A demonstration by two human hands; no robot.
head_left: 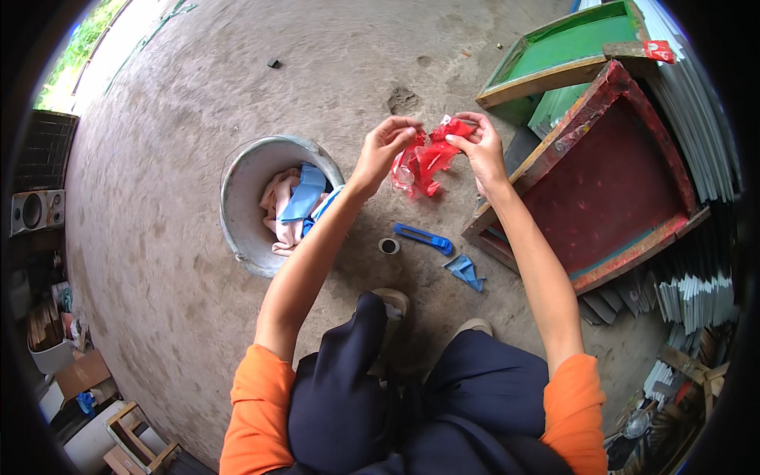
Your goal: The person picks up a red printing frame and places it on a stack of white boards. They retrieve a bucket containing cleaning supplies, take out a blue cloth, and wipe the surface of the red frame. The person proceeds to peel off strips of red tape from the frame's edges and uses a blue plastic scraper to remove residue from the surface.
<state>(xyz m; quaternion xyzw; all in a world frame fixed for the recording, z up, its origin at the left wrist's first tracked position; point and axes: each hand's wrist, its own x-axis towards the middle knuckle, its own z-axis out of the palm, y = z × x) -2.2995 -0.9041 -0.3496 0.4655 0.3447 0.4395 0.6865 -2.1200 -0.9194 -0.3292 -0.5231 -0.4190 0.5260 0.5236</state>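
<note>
Both hands hold a torn, crumpled red plastic bag [431,162] above the floor, its lower part hanging loose between them. My left hand [385,150] pinches its left edge, and my right hand [481,152] grips its upper right part, where a white patch shows. Below the bag, a blue utility knife [423,238] lies on the concrete. Left of the knife stands a small roll [389,246] with a pale rim and dark centre. A crumpled light-blue scrap [465,271] rests close to the knife's right end.
To the left, a grey bucket [237,210] contains pink and blue cloths [305,194]. Wooden frames, one dark red [609,186] and one green [566,55], lean against stacked pale sheets [697,111] on the right. A speaker [36,212] and clutter line the left side.
</note>
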